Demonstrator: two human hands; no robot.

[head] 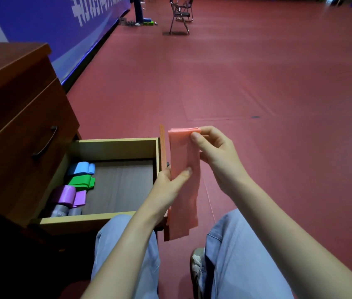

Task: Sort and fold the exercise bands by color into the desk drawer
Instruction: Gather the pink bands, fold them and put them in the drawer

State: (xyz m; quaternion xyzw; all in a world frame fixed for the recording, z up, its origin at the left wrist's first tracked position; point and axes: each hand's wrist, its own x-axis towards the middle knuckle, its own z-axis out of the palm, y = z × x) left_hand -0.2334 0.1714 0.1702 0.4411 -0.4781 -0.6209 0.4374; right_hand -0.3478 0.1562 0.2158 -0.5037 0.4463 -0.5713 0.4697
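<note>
A pink exercise band (pixel 184 160), folded into a long strip, hangs upright just right of the open drawer (pixel 114 143). My right hand (pixel 214 152) pinches its folded top end. My left hand (pixel 170 186) grips the strip lower down, thumb across its front. The loose tail hangs below, between my knees. Inside the drawer, along its left side, lie folded bands in a row: blue (pixel 82 168), green (pixel 82 182), purple (pixel 69 195) and grey (pixel 65 211).
The wooden desk (pixel 13 104) stands at the left with a shut drawer and handle (pixel 45 141) above the open one. Red floor stretches ahead. A folding chair (pixel 180 15) and a standing person (pixel 138 9) are far off by a blue banner wall.
</note>
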